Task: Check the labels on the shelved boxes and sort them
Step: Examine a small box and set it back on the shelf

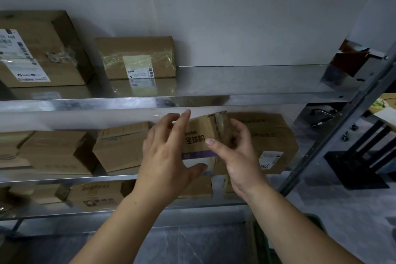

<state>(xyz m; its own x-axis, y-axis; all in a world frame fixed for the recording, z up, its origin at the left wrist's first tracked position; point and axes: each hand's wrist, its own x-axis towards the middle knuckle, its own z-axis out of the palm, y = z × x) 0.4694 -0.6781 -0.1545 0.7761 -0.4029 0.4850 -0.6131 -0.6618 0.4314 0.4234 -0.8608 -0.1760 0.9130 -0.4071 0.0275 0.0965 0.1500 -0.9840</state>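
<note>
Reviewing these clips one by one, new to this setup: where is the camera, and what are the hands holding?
There is no machine: a person works with bare hands, and the one picture comes from a camera worn on their head, looking forward and down. Ahead stands a grey metal shelving rack with brown cardboard boxes on three levels. The top level holds a large brown box with white shipping labels and a smaller taped brown box with one white label. In front of the middle level the person holds a small brown cardboard box with black printed characters and a purple stripe. The right hand grips its right side, thumb on the front; the left hand touches its left side with spread fingers, thumb underneath.
</note>
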